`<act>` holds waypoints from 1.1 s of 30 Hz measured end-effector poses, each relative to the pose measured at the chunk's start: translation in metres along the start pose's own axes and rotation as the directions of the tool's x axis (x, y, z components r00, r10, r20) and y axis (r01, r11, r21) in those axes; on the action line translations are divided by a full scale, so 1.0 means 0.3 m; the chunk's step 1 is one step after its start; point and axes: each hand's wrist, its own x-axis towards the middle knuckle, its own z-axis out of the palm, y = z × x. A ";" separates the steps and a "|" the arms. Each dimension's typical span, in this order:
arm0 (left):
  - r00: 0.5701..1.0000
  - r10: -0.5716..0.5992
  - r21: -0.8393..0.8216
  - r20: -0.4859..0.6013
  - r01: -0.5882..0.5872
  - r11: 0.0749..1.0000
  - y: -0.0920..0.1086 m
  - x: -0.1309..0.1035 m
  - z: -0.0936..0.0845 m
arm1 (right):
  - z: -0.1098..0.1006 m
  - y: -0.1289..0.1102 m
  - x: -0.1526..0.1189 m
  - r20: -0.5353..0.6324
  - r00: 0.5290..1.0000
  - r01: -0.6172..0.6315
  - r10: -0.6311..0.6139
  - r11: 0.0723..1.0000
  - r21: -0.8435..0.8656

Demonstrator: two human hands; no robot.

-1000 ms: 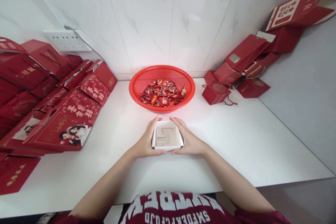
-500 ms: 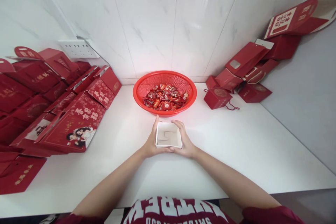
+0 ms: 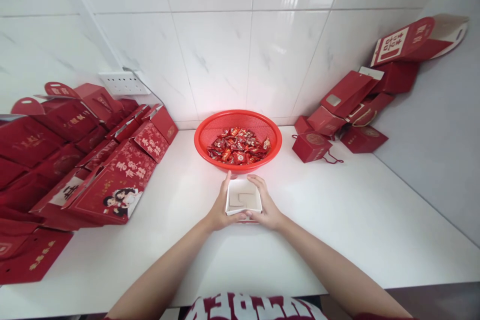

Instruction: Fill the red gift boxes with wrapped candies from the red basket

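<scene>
A small open-topped box, white inside with a bit of red outside, is between my hands just in front of the basket. My left hand grips its left side, thumb along the near edge. On its right side my right hand holds it the same way, both thumbs almost meeting. Folded bottom flaps show inside, with nothing on them. Right behind stands a red plastic basket with a heap of wrapped candies in it.
Many red gift boxes are packed together at the left. More red boxes are stacked in the right corner, a small corded one in front. A socket strip with a cable is on the tiled wall. The white table runs beneath.
The camera view has tilted up slightly, so everything sits lower in the picture. The box has tipped a little in my hands, and more of its red near side shows.
</scene>
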 end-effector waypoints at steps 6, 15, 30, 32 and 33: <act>0.999 -0.038 0.074 0.027 0.036 0.997 0.012 -0.003 -0.012 | 0.003 0.002 0.003 -0.015 1.000 0.015 -0.015 1.000 -0.001; 1.000 0.010 0.303 0.028 -0.018 0.953 0.004 -0.002 -0.066 | -0.120 -0.022 0.002 0.216 0.973 -0.053 0.085 0.987 -0.149; 0.990 0.079 0.415 0.116 -0.120 0.902 0.099 -0.010 -0.112 | -0.167 -0.049 0.032 0.272 0.959 0.010 0.076 0.954 -0.300; 0.990 0.070 0.498 0.126 -0.124 0.859 0.134 -0.008 -0.122 | -0.168 -0.070 0.051 0.271 0.962 0.078 0.035 0.916 -0.394; 0.989 0.062 0.527 0.131 -0.123 0.841 0.151 -0.007 -0.126 | -0.172 -0.081 0.064 0.254 0.967 0.115 -0.003 0.897 -0.427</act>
